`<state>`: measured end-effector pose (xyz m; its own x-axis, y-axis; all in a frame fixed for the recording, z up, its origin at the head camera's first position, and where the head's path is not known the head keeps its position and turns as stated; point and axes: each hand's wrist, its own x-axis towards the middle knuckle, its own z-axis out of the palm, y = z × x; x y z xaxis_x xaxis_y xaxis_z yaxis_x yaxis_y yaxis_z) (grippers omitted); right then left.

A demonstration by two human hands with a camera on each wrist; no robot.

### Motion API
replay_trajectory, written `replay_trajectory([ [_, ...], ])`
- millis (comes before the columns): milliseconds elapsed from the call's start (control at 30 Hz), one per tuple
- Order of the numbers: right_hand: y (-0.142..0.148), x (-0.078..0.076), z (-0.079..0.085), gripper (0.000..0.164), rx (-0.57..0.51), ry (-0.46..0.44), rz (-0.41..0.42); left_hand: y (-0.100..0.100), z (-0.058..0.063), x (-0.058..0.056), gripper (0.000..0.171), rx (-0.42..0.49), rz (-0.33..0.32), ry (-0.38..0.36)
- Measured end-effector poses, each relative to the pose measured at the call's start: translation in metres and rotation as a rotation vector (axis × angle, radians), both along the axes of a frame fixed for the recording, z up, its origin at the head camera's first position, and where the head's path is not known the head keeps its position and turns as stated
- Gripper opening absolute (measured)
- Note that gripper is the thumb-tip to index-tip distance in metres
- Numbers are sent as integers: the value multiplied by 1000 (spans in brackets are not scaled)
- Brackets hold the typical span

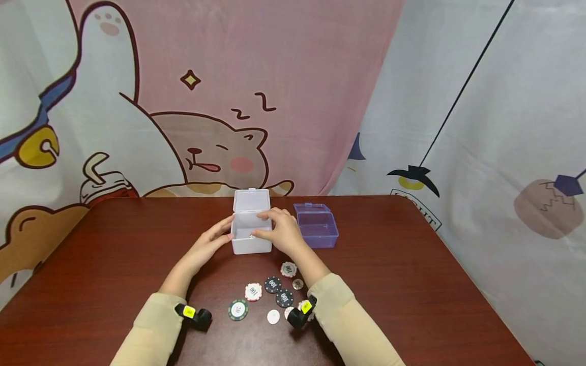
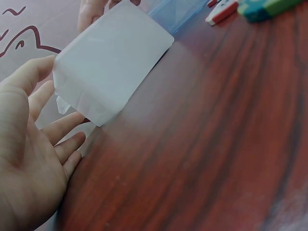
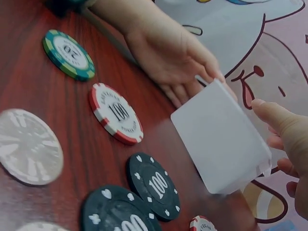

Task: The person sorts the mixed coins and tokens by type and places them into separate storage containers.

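A white plastic box (image 1: 251, 246) stands on the table with its lid (image 1: 252, 201) raised at the back. My left hand (image 1: 208, 248) is at the box's left side, thumb and fingertips touching the wall with the fingers fairly straight. Over the box's opening is my right hand (image 1: 283, 233), its thumb and index finger apart and nothing visible between them. A small object shows faintly inside the box near the right thumb, too small to identify. Nearer me lie a green poker chip (image 1: 238, 309), a red-edged white chip (image 3: 117, 114) and black chips (image 1: 284, 298).
To the right of the white box stands a translucent purple box (image 1: 318, 241), lid raised. A grey-edged chip (image 1: 289, 269), a small coin-like disc (image 1: 297, 283) and a plain pale disc (image 1: 273, 316) lie near the right forearm, which partly hides others. A printed curtain (image 1: 293, 76) hangs behind the table.
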<state>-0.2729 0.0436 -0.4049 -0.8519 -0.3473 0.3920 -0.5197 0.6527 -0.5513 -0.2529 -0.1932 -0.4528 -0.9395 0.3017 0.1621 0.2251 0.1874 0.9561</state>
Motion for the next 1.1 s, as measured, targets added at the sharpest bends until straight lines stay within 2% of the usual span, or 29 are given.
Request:
replay_trajectory([
  [200,3,15,3,44,-57,-5,77,2,3,1,55,4,-3,2],
  [533,7,36,-4,44,-98,49,222,1,5,1,55,2,0,-9],
  [733,10,47,-11,44,-116,16,294,2,5,2,55,0,4,-17],
  [1100,15,61,-17,44,4,-54,346,2,3,2,56,3,2,-11],
])
